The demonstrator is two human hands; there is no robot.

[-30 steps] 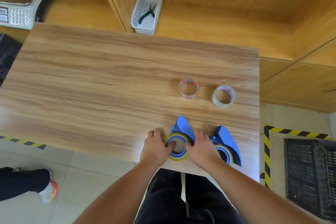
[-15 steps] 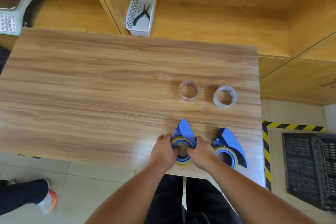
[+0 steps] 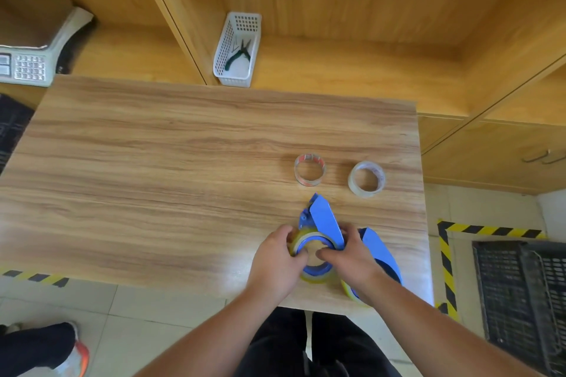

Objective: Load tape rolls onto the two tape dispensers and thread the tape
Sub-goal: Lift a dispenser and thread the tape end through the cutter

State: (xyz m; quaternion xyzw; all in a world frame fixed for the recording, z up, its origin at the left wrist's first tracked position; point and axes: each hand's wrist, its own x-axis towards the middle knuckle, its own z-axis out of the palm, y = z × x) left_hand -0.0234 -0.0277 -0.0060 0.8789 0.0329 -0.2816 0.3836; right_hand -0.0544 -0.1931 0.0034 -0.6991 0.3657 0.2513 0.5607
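- Head view: compared with a second ago, both hands have closed in on the left dispenser [image 3: 321, 219] near the worktop [image 3: 153, 177] front edge. The left hand [image 3: 277, 260] and right hand [image 3: 352, 254] now grip its yellowish roll [image 3: 309, 239], fingers at the core, so I judge the roll is being seated.
- The right dispenser [image 3: 379, 249] is partly hidden by the right wrist. No free tape end can be made out. Two clear rolls [image 3: 310, 170] lie apart, further back.
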